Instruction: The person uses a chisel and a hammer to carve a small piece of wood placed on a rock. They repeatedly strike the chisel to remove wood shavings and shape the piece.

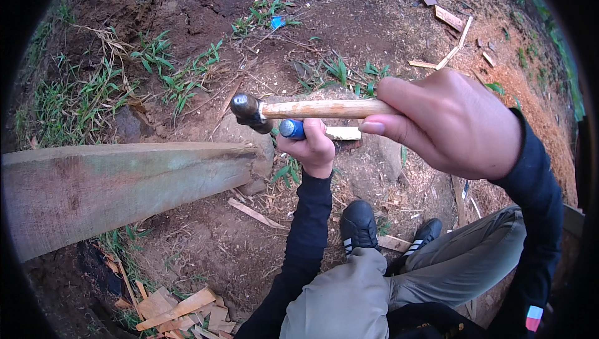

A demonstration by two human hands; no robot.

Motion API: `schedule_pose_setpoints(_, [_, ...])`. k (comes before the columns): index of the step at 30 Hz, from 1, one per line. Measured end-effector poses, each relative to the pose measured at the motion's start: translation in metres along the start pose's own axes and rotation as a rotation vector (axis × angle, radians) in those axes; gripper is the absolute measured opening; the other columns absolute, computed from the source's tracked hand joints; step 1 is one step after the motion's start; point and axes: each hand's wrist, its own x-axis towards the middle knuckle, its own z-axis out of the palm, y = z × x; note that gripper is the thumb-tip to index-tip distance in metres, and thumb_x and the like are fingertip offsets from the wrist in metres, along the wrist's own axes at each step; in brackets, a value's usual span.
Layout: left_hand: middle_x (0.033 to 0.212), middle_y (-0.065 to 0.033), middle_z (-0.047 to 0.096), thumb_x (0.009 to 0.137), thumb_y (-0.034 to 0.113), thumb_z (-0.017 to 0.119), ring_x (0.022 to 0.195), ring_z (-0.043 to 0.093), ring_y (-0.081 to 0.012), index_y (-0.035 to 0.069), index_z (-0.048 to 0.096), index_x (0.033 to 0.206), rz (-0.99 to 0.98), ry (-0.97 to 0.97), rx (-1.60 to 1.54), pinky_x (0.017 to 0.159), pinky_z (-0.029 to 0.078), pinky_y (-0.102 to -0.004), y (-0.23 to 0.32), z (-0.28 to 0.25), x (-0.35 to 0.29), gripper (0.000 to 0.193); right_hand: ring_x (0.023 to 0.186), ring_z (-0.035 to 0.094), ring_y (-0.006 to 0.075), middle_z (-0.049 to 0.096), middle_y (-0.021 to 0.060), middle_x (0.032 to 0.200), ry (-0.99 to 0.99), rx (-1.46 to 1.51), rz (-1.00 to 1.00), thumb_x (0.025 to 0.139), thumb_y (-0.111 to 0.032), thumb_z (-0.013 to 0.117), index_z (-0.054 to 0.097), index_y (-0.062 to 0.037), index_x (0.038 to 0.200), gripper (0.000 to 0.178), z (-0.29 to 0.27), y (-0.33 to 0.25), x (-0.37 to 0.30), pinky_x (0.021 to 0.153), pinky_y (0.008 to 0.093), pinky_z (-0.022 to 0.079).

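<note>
At left, see a thick beam (pixel 125 186), then a hammer (pixel 299 111) raised above uneven ground (pixel 187 239). Likely feels head-heavy and stiff; best taken by its wooden handle (pixel 331 109). Next, note the left hand (pixel 312 150) closed round a blue-handled tool (pixel 293 129), then the right hand (pixel 443 124) clamped on the hammer's handle. Lies outdoors, with sawdust (pixel 530 89) near the ground's right edge.

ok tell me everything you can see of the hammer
The hammer has a dark, metallic-looking head with a rounded, shiny upper end, and a pale handle that looks like wood, with darker streaks. The handle lies nearly level across the picture, head to the left. The right hand grips it, hiding its other end. The head appears beside the blue-ended tool in the left hand; whether they touch is unclear.
</note>
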Motion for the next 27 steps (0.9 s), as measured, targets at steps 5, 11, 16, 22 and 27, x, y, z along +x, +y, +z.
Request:
schedule_pose_setpoints(5, [0.058, 0.0009, 0.047, 0.082, 0.01, 0.051, 0.047, 0.047, -0.0075, 0.002, 0.049, 0.071, 0.022, -0.085, -0.053, 0.04, 0.033, -0.023, -0.006, -0.005, 0.003, 0.014, 0.042, 0.051, 0.0299, 0.046, 0.0115, 0.052, 0.13, 0.09, -0.07, 0.098, -0.031, 0.057, 0.051, -0.0029, 0.081, 0.033, 0.006, -0.001, 0.004, 0.044, 0.0409, 0.038])
schedule_pose_setpoints(11, [0.059, -0.0001, 0.047, 0.086, 0.012, 0.052, 0.046, 0.045, -0.0059, 0.003, 0.046, 0.069, 0.015, -0.055, -0.058, 0.039, 0.032, -0.0228, -0.015, -0.007, 0.002, 0.02, 0.043, 0.053, 0.0301, 0.047, 0.0111, 0.051, 0.049, -0.003, -0.035, 0.099, -0.027, 0.055, 0.053, -0.0027, 0.08, 0.031, 0.015, 0.004, 0.005, 0.044, 0.0399, 0.042])
schedule_pose_setpoints(16, [0.073, -0.0082, 0.06, 0.087, 0.016, 0.055, 0.064, 0.06, -0.0152, -0.003, 0.058, 0.081, 0.098, -0.083, 0.025, 0.054, 0.046, -0.0287, -0.006, -0.004, 0.0, 0.021, 0.043, 0.053, 0.0308, 0.047, 0.0113, 0.05, -0.031, 0.047, -0.007, 0.099, -0.028, 0.056, 0.053, -0.002, 0.079, 0.033, 0.018, 0.003, 0.004, 0.045, 0.0405, 0.042])
schedule_pose_setpoints(22, [0.074, -0.0059, 0.061, 0.083, 0.011, 0.054, 0.066, 0.061, -0.0154, -0.006, 0.057, 0.084, 0.138, -0.075, 0.047, 0.056, 0.047, -0.0292, -0.011, -0.006, 0.001, 0.017, 0.043, 0.053, 0.0308, 0.047, 0.0119, 0.05, 0.097, 0.045, -0.016, 0.099, -0.028, 0.055, 0.053, -0.002, 0.08, 0.033, 0.018, -0.003, 0.004, 0.046, 0.041, 0.042])
schedule_pose_setpoints(27, [0.053, 0.0029, 0.041, 0.08, 0.002, 0.047, 0.042, 0.037, -0.0047, 0.006, 0.041, 0.067, 0.048, -0.03, -0.082, 0.039, 0.027, -0.0222, -0.013, 0.0, 0.005, 0.015, 0.048, 0.058, 0.0357, 0.05, 0.0133, 0.051, 0.055, 0.011, 0.081, 0.1, -0.033, 0.053, 0.052, -0.0028, 0.079, 0.036, 0.022, 0.005, -0.002, 0.046, 0.0438, 0.048])
